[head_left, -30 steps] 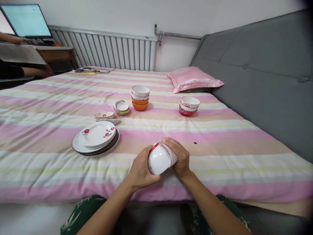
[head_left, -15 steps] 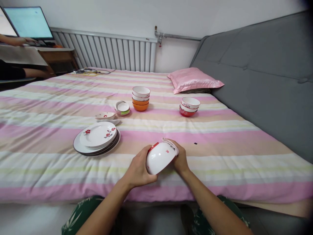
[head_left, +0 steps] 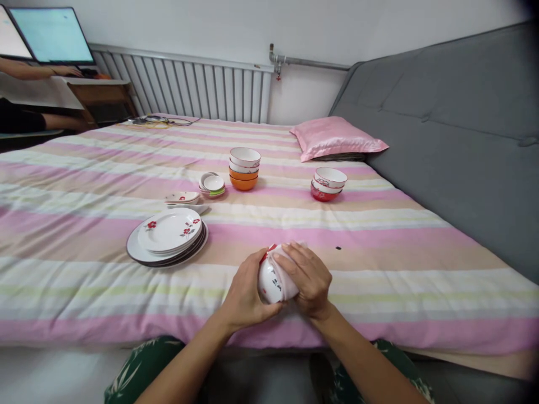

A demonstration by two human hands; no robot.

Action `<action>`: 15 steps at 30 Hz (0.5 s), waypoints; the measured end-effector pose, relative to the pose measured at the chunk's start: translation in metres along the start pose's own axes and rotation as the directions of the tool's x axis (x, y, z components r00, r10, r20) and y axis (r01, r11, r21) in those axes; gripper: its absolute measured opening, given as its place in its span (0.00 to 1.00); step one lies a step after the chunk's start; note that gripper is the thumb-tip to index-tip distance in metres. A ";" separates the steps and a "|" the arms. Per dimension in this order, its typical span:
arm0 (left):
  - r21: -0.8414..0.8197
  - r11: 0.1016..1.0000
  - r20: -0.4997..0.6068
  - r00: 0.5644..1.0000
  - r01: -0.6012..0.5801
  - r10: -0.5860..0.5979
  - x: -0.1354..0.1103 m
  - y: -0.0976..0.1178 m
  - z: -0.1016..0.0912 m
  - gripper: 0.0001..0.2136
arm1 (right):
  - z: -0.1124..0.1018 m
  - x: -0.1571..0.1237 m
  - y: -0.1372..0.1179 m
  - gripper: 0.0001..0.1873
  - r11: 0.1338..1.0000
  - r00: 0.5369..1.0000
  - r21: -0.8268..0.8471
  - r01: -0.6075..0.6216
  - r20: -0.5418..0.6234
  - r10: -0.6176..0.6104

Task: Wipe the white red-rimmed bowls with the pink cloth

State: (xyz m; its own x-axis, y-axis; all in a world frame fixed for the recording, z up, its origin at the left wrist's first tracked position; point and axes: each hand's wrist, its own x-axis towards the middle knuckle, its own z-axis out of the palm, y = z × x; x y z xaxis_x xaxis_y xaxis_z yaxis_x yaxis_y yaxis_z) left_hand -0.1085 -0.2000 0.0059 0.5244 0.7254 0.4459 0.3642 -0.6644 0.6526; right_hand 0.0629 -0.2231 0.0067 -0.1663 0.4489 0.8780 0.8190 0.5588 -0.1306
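A white bowl [head_left: 268,282] with red and dark markings is held tilted above the near edge of the bed, its outer side facing me. My left hand [head_left: 246,294] grips it from the left, thumb along the lower edge. Over its right side lies a pale pink cloth [head_left: 287,280], pressed on by my right hand [head_left: 309,276] with the fingers curled across it. Part of the bowl is hidden by the cloth and fingers. To the left rests a stack of plates [head_left: 168,231] with red flowers on the top one.
Beyond the plates are small dishes [head_left: 182,197], little bowls [head_left: 213,183] and a stack of white and orange bowls [head_left: 244,168]. Another bowl stack [head_left: 328,184] stands right, before a pink pillow [head_left: 337,137]. A person's arm [head_left: 29,70] reaches over a desk at far left.
My right hand has come from the bowl's far right rim over its outer side, spreading the cloth across it. The bowl has turned slightly in my left hand.
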 end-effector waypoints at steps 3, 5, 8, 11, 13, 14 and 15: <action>-0.015 0.999 0.006 0.999 0.052 -0.052 0.000 0.002 0.001 0.42 | 0.003 0.001 -0.003 0.18 1.000 1.000 0.010 0.012 0.002 -0.012; -0.021 0.997 0.002 0.997 0.081 -0.081 0.000 0.001 0.000 0.42 | 0.004 0.001 -0.001 0.18 1.000 1.000 0.027 -0.013 -0.001 0.013; -0.016 0.993 -0.015 0.993 0.119 -0.119 0.000 0.000 0.000 0.41 | 0.005 0.002 0.005 0.16 0.995 0.997 0.062 -0.074 -0.009 0.074; -0.010 0.991 -0.012 0.990 0.137 -0.137 0.000 0.001 0.000 0.41 | 0.006 0.002 0.011 0.16 0.977 0.984 0.118 -0.179 0.003 0.180; -0.015 0.991 -0.006 0.991 0.134 -0.134 0.000 0.001 -0.001 0.41 | 0.007 0.000 0.015 0.17 0.943 0.960 0.180 -0.281 0.038 0.279; -0.019 0.991 -0.005 0.991 0.130 -0.130 0.001 0.002 -0.002 0.41 | 0.009 -0.001 0.017 0.18 0.916 0.942 0.221 -0.335 0.060 0.330; -0.023 0.992 -0.004 0.992 0.126 -0.127 0.001 0.002 -0.002 0.41 | 0.010 -0.002 0.019 0.18 0.882 0.921 0.267 -0.389 0.080 0.382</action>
State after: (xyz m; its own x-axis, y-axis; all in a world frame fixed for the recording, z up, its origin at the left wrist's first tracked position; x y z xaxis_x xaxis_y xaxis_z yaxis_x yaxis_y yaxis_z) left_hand -0.1088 -0.2004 0.0089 0.4711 0.8043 0.3621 0.4094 -0.5630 0.7179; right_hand 0.0730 -0.2064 -0.0027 0.1158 0.6825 0.7217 0.6405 0.5040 -0.5794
